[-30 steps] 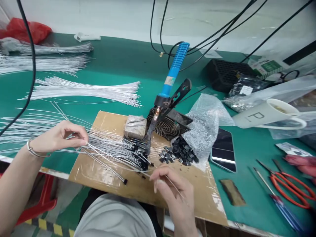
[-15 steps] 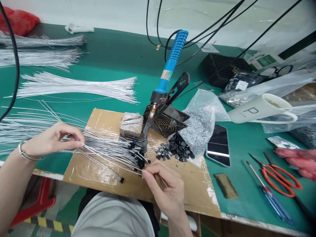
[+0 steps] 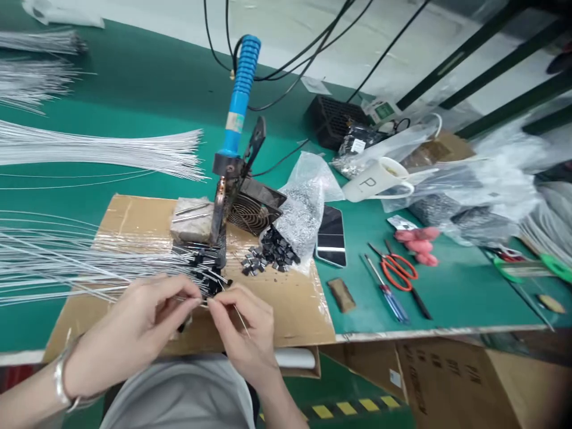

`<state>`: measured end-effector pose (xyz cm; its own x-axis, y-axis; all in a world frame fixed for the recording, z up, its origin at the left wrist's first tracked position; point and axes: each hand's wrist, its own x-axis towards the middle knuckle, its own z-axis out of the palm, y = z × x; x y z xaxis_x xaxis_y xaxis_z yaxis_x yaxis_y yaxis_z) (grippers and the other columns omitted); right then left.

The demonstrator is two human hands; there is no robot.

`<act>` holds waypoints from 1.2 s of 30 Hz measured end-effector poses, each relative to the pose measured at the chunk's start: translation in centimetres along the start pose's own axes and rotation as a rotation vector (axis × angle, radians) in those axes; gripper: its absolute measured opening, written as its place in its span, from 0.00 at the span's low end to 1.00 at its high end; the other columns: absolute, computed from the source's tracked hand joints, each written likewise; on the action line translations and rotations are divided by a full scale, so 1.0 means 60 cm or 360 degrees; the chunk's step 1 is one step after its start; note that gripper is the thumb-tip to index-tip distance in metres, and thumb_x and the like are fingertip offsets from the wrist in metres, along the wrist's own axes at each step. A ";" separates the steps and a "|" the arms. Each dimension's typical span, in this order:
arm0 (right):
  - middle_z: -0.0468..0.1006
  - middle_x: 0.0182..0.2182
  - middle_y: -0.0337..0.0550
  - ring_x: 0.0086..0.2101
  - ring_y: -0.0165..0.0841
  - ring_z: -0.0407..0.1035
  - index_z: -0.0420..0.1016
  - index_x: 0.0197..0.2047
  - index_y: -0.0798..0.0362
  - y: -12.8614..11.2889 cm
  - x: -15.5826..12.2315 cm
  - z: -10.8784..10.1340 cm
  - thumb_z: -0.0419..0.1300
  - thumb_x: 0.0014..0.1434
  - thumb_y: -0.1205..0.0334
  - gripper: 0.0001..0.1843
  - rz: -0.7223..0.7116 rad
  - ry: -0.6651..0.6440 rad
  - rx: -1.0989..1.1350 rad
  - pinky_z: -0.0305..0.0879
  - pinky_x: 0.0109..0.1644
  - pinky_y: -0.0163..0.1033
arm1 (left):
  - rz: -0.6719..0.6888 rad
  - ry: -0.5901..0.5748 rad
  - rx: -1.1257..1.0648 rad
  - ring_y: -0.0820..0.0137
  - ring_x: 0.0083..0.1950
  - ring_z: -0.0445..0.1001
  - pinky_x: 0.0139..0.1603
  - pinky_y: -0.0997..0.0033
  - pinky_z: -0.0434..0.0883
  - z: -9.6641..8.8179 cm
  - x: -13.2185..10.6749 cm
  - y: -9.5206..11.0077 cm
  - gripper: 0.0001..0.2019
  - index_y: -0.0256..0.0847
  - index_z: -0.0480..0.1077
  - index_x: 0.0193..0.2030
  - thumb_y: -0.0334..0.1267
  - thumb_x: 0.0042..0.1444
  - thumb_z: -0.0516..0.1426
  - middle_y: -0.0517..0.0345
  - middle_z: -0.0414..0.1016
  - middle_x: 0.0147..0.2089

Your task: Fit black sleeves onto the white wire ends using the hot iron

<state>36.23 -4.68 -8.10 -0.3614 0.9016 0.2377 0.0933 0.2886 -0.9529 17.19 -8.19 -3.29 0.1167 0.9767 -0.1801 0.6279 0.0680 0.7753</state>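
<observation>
My left hand (image 3: 143,319), with a bangle at the wrist, pinches a thin white wire between thumb and forefinger; its far part is hidden by the hand. My right hand (image 3: 250,328) is closed a thumb's width away, fingertips together on a thin wire (image 3: 242,322) that trails over the fingers. Just behind the fingertips, a spread of white wires (image 3: 134,262) ends in black connectors (image 3: 208,277). Above them a blue-handled soldering iron (image 3: 241,89) is clamped tip down. Beside it lie loose black connectors (image 3: 277,250) on the cardboard (image 3: 286,310).
A small fan (image 3: 250,211) and a wrapped block (image 3: 192,220) stand by the iron. To the right are a bubble-wrap bag (image 3: 304,202), a phone (image 3: 331,238), a mug (image 3: 370,182), orange-handled scissors (image 3: 397,271) and a screwdriver (image 3: 386,292). A wire bundle (image 3: 102,146) lies at left.
My left hand has moved right, from the middle of the wires to beside my right fingertips. The view has swung right, showing more of the bench there.
</observation>
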 end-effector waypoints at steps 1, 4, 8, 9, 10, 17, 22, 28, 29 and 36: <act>0.73 0.26 0.35 0.26 0.27 0.66 0.77 0.33 0.52 0.002 -0.001 -0.004 0.64 0.66 0.67 0.07 0.0024 0.0013 0.0006 0.61 0.29 0.32 | -0.0025 0.0008 -0.0023 0.69 0.31 0.74 0.28 0.74 0.66 0.000 0.001 -0.005 0.15 0.45 0.77 0.40 0.46 0.72 0.52 0.60 0.79 0.32; 0.75 0.25 0.35 0.25 0.27 0.68 0.78 0.32 0.51 0.006 -0.002 -0.015 0.66 0.64 0.68 0.07 0.0078 0.0048 0.0042 0.62 0.29 0.32 | -0.0091 0.0039 -0.0073 0.69 0.29 0.71 0.28 0.74 0.65 -0.005 0.001 -0.015 0.17 0.44 0.76 0.37 0.49 0.71 0.53 0.61 0.76 0.29; 0.75 0.24 0.34 0.24 0.27 0.67 0.79 0.31 0.51 0.007 -0.004 -0.014 0.66 0.63 0.68 0.08 0.0117 0.0047 0.0112 0.62 0.28 0.32 | -0.0129 0.0016 -0.0094 0.69 0.31 0.72 0.28 0.74 0.64 -0.009 0.002 -0.003 0.15 0.43 0.77 0.37 0.48 0.70 0.55 0.59 0.79 0.31; 0.75 0.24 0.34 0.24 0.27 0.67 0.79 0.31 0.51 0.007 -0.004 -0.012 0.66 0.63 0.68 0.09 0.0131 0.0051 0.0135 0.62 0.28 0.32 | -0.0136 0.0007 -0.0104 0.69 0.31 0.72 0.29 0.74 0.65 -0.009 0.003 0.003 0.15 0.43 0.78 0.37 0.47 0.70 0.55 0.59 0.79 0.32; 0.75 0.24 0.35 0.24 0.27 0.67 0.79 0.31 0.51 0.007 -0.004 -0.010 0.66 0.64 0.68 0.09 0.0150 0.0059 0.0156 0.62 0.28 0.32 | -0.0142 -0.0004 -0.0119 0.69 0.31 0.72 0.29 0.73 0.65 -0.008 0.005 0.008 0.15 0.43 0.78 0.37 0.46 0.70 0.55 0.59 0.79 0.31; 0.74 0.25 0.36 0.23 0.28 0.67 0.79 0.32 0.51 0.014 -0.010 -0.011 0.63 0.69 0.62 0.12 0.0230 0.0084 0.0222 0.62 0.28 0.34 | -0.0190 -0.0020 -0.0269 0.73 0.25 0.60 0.26 0.71 0.57 -0.006 0.014 0.019 0.13 0.40 0.78 0.35 0.43 0.66 0.57 0.61 0.74 0.26; 0.71 0.25 0.37 0.25 0.30 0.66 0.79 0.36 0.52 0.017 -0.008 -0.019 0.53 0.75 0.52 0.20 0.0251 -0.0147 0.0291 0.61 0.30 0.37 | -0.0229 -0.0037 -0.0376 0.74 0.24 0.56 0.25 0.71 0.53 -0.008 0.013 0.017 0.13 0.38 0.78 0.33 0.42 0.64 0.58 0.61 0.70 0.25; 0.67 0.27 0.35 0.28 0.29 0.62 0.70 0.33 0.51 0.004 0.005 -0.016 0.57 0.72 0.67 0.13 -0.0023 -0.0250 0.0050 0.57 0.31 0.36 | -0.0251 -0.0135 -0.0435 0.74 0.26 0.54 0.26 0.72 0.53 0.001 0.010 0.012 0.11 0.38 0.78 0.34 0.41 0.64 0.58 0.62 0.68 0.26; 0.67 0.28 0.35 0.29 0.29 0.63 0.70 0.34 0.51 0.003 0.006 -0.015 0.56 0.72 0.69 0.12 -0.0095 -0.0257 0.0017 0.57 0.32 0.36 | -0.0253 -0.0142 -0.0426 0.74 0.26 0.55 0.26 0.72 0.53 0.003 0.010 0.012 0.12 0.39 0.78 0.35 0.42 0.65 0.58 0.62 0.69 0.26; 0.69 0.25 0.36 0.26 0.29 0.63 0.74 0.32 0.51 0.011 -0.001 -0.006 0.57 0.73 0.67 0.15 0.0019 0.0083 0.0032 0.59 0.30 0.36 | -0.0365 -0.0034 -0.0540 0.72 0.26 0.61 0.27 0.72 0.57 0.010 0.011 0.019 0.12 0.40 0.73 0.34 0.44 0.65 0.56 0.61 0.70 0.25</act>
<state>36.64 -4.44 -8.69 -0.3117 0.9206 0.2352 0.0783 0.2716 -0.9592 18.42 -7.59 -2.87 0.0214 0.9241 -0.3815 0.3502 0.3505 0.8686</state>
